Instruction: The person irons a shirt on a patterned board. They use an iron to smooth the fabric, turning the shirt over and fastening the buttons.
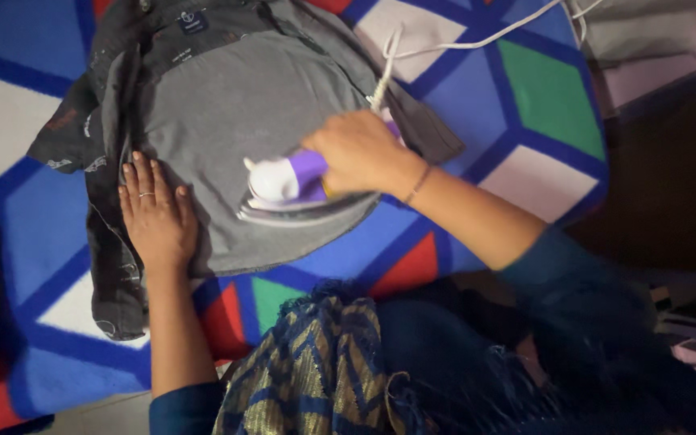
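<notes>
Along the left of the frame, a blue blanket (34,234) patterned with white, green and red blocks covers the surface, and a dark grey shirt (235,105) lies spread across it from the upper left toward the centre, its darker printed sleeve trailing down the left side. At lower left of centre, the left hand (155,213) lies open and flat, palm down, fingers spread and pointing toward the top of the frame, pressing on the shirt's edge; a ring shows on one finger. Just right of it, at the centre of the frame, a white and purple iron (287,189) sits on the lower part of the shirt, nose pointing left. The right hand (360,153) is closed around the iron's purple handle, a thin bracelet at the wrist. A white cord (461,44) runs from behind that hand up toward the upper right corner. At bottom centre, a blue and gold patterned scarf (316,370) hangs from the person's body.
</notes>
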